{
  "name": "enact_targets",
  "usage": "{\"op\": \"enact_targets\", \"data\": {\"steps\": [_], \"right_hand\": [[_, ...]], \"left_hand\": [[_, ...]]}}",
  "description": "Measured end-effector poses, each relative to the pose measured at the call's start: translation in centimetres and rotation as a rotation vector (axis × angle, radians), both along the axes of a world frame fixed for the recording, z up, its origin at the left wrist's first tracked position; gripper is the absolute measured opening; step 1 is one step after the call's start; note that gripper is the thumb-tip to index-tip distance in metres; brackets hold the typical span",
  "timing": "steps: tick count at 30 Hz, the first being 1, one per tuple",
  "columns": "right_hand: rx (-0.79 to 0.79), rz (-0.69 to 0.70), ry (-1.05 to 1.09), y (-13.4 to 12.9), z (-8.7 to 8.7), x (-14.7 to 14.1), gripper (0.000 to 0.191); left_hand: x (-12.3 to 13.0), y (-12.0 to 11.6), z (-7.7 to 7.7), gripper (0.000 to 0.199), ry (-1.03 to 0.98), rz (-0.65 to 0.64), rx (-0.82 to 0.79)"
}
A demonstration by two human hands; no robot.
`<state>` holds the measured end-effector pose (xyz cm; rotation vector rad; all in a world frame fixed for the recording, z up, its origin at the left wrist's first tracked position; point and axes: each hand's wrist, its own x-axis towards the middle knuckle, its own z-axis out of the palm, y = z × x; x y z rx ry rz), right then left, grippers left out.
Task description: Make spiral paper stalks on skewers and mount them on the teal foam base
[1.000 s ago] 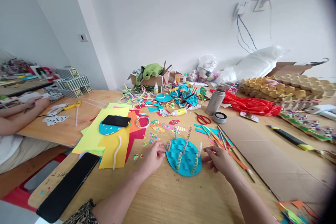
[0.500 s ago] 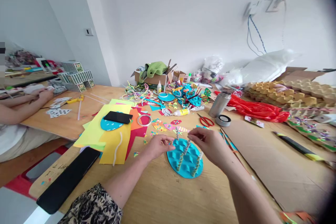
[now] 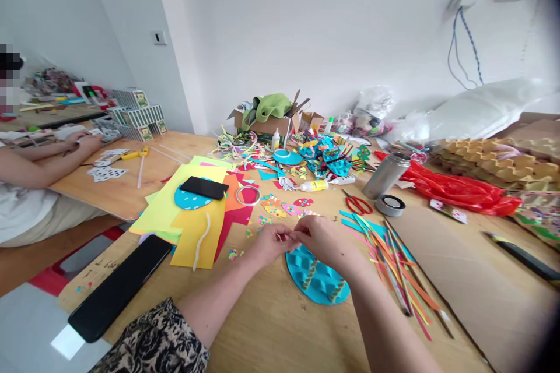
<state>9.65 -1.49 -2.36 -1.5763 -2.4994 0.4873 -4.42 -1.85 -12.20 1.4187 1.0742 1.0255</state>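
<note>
A round blue piece (image 3: 317, 280) with a bumpy surface lies on the table in front of me. Two pale, ridged strips stand out on it, among them one strip (image 3: 338, 290) at its right side. Over its far left edge my left hand (image 3: 272, 243) is closed in a pinch. The fingertips of my right hand (image 3: 321, 238) meet it there, also pinched. What lies between the fingers is hidden, and my right hand covers the far part of the blue piece.
Paper cutouts (image 3: 273, 210), red scissors (image 3: 359, 204) and a glue bottle (image 3: 314, 185) lie beyond my hands. Coloured strips and brushes (image 3: 400, 280) are at right, beside cardboard (image 3: 455, 268). Phones (image 3: 203, 187) and coloured paper (image 3: 164, 201) lie left. Another person's arms (image 3: 70, 148) rest far left.
My right hand has moved left from above the blue piece to meet my left hand at its far left edge. The view has shifted slightly, showing more coloured strips at right.
</note>
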Motion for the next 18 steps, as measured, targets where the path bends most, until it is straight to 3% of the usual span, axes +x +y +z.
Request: {"op": "enact_targets", "data": {"steps": [11,18], "right_hand": [[-0.034,0.026,-0.078,0.4,-0.2,-0.3,0.025],[-0.035,0.058,-0.172,0.4,0.9,-0.7,0.026]], "left_hand": [[0.0,-0.1,0.0,0.014,0.013,0.023,-0.002],[-0.1,-0.2,-0.2,0.014,0.051,0.062,0.011]]}}
